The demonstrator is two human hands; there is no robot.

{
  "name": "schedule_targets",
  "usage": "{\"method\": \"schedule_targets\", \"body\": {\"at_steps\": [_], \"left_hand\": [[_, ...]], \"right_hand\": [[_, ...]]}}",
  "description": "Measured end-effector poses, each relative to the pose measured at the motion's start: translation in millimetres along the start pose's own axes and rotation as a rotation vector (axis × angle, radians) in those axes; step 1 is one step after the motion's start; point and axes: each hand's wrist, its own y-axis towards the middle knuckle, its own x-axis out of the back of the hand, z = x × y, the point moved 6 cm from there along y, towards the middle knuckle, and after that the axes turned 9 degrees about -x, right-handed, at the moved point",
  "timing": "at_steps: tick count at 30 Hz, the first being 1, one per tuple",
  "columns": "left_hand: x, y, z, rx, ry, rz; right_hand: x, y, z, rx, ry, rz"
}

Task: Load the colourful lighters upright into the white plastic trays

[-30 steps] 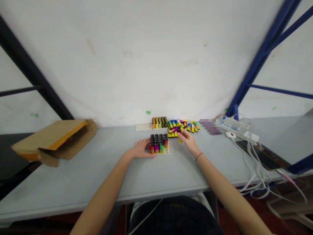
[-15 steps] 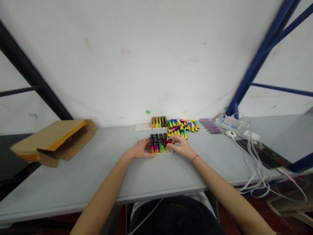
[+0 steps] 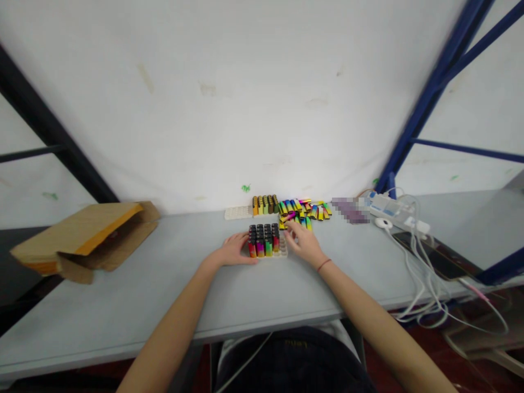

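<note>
A white tray (image 3: 283,252) holds several upright lighters (image 3: 261,248) with black tops and shiny multicoloured bodies. Its right-hand slots show bare. Around the tray's left side lies my left hand (image 3: 232,251), thumb along the front corner and fingers by the left edge, gripping it. My right hand (image 3: 303,244) is just right of the tray, at the near edge of a loose pile of shiny lighters (image 3: 313,210). Its fingers are bent and apart; I see nothing held, though the fingertips partly cover the pile.
Behind the tray stand yellow, green and brown lighters (image 3: 265,205) in a block, beside a white slotted tray (image 3: 238,212). An open cardboard box (image 3: 85,234) sits left. To the right are a power strip (image 3: 393,210), white cables (image 3: 426,289) and a dark phone-like device (image 3: 438,256).
My right hand has let go of a red, black-topped lighter, which now stands in the tray, and has moved slightly away towards the pile. My left hand stays in place.
</note>
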Motion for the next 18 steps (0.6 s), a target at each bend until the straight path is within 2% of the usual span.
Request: {"method": "schedule_targets", "body": {"at_steps": [3, 6, 9, 11, 15, 18], "left_hand": [[0.0, 0, 0, -0.004, 0.003, 0.0], [-0.3, 0, 1, -0.009, 0.006, -0.005], [-0.6, 0, 1, -0.009, 0.007, -0.01], [-0.7, 0, 1, -0.012, 0.003, -0.01], [-0.9, 0, 1, -0.013, 0.002, -0.004], [-0.1, 0, 1, -0.013, 0.004, -0.009]], "right_hand": [[12, 7, -27, -0.202, -0.315, -0.046], [20, 9, -50, -0.367, -0.488, 0.041], [26, 7, -66, -0.513, -0.52, 0.122], [29, 7, -74, -0.579, -0.522, 0.13], [33, 6, -88, -0.635, -0.552, 0.121], [30, 6, -97, -0.658, -0.57, 0.182]]}}
